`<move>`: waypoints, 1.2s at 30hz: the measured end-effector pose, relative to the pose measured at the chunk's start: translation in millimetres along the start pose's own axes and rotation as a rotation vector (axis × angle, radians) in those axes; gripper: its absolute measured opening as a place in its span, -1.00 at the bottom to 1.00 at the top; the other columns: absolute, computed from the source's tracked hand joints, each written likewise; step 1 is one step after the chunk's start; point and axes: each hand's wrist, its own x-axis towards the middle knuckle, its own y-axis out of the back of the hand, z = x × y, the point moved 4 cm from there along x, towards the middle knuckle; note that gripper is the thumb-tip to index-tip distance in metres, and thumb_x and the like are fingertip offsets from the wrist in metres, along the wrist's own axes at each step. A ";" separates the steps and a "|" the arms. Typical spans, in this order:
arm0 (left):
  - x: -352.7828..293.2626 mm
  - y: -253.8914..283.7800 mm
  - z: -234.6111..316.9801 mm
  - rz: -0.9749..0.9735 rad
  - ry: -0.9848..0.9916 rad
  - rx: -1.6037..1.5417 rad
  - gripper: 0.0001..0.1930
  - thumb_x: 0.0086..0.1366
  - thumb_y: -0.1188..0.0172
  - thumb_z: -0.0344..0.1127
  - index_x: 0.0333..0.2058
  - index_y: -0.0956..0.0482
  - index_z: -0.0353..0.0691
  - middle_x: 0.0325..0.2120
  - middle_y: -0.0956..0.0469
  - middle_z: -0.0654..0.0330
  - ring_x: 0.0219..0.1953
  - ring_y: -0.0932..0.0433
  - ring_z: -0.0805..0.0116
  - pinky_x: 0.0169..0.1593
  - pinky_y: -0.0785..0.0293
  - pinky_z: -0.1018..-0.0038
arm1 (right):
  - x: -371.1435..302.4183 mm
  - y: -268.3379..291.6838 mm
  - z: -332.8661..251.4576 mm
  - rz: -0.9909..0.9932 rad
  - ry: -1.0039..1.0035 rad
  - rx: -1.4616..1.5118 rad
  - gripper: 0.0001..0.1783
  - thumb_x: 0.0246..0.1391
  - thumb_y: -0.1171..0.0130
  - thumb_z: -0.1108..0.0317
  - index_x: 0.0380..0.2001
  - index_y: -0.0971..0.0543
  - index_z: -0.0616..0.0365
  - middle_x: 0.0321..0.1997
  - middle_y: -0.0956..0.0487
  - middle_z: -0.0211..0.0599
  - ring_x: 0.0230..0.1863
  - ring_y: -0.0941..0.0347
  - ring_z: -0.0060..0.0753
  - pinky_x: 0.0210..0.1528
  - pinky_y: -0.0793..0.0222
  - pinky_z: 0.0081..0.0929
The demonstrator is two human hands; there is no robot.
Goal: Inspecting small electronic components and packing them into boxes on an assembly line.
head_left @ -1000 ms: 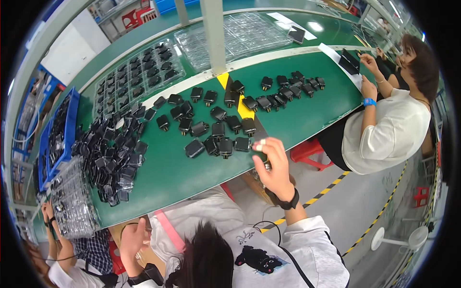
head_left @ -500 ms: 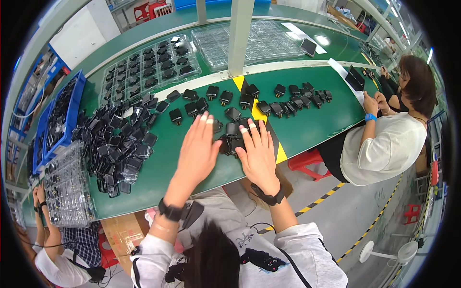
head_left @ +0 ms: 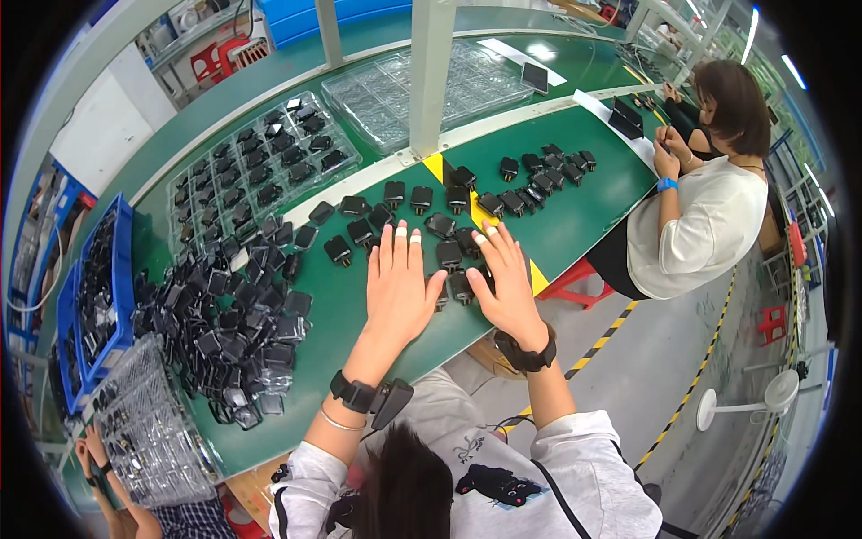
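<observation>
My left hand (head_left: 401, 286) lies palm down over the green table with its fingers stretched out, pale bands round some fingertips. Beside it, my right hand (head_left: 512, 280) is also spread, its fingers over a few of the black pieces. Between the two hands stand several small black blocks (head_left: 448, 254), and brass-coloured pins show on some. Parts of a few are hidden under the fingers. Neither hand visibly grips anything. More such blocks (head_left: 356, 206) stand loosely beyond my fingertips, and another cluster (head_left: 541, 182) sits right of the yellow-black tape (head_left: 490, 226).
A big heap of black pieces (head_left: 235, 314) lies at my left. Blue bins (head_left: 115, 310) and a clear tray (head_left: 148, 431) flank it. Across the table are a filled tray (head_left: 256, 166), another clear tray (head_left: 386, 99) and a metal post (head_left: 432, 81). A co-worker (head_left: 700, 216) sits at right.
The whole view has turned and shifted. Both hands remain spread over the table, and more of the blocks between them now shows.
</observation>
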 end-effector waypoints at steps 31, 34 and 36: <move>35.1 -16.4 -44.6 -0.103 -0.106 0.000 -0.48 0.34 0.15 -0.07 0.23 -0.21 -0.08 0.24 -0.19 0.19 0.33 -0.02 0.15 0.32 0.17 0.02 | -0.6 -50.8 -74.9 -0.131 0.057 -0.276 -0.32 0.11 0.03 0.01 0.15 -0.29 0.32 0.29 -0.19 0.00 0.36 0.07 0.19 0.31 0.23 0.18; 21.7 -5.2 -51.4 -0.069 -0.084 -0.005 -0.50 0.32 0.11 -0.10 0.21 -0.24 -0.08 0.21 -0.24 0.17 0.32 -0.05 0.14 0.31 0.15 -0.01 | -3.4 -56.4 -87.6 -0.121 0.068 -0.234 -0.33 0.10 0.01 0.03 0.14 -0.29 0.31 0.29 -0.18 0.00 0.36 0.08 0.20 0.31 0.23 0.18; 15.1 0.7 -54.7 -0.092 -0.072 0.047 -0.49 0.32 0.11 -0.11 0.21 -0.23 -0.08 0.22 -0.22 0.17 0.33 -0.03 0.13 0.31 0.16 -0.02 | -5.6 -57.3 -91.6 -0.109 0.088 -0.184 -0.36 0.09 -0.04 0.07 0.12 -0.31 0.31 0.30 -0.17 0.00 0.36 0.09 0.21 0.31 0.22 0.18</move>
